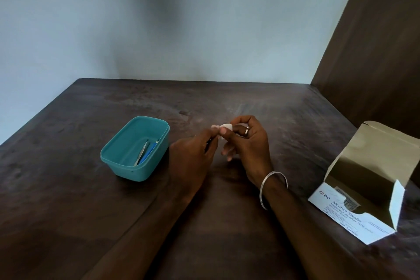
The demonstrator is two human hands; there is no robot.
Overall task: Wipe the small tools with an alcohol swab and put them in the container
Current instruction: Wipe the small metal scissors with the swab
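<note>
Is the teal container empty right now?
No, the teal container already holds tweezers and a blue-handled tool.

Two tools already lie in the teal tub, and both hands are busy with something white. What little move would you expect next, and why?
Probably drawing the thin dark tool gripped in the left hand through the white alcohol swab pinched by the right hand. The swab sits at the tool's end, so wiping looks unfinished; the teal plastic container beside the hands would come afterwards.
</note>
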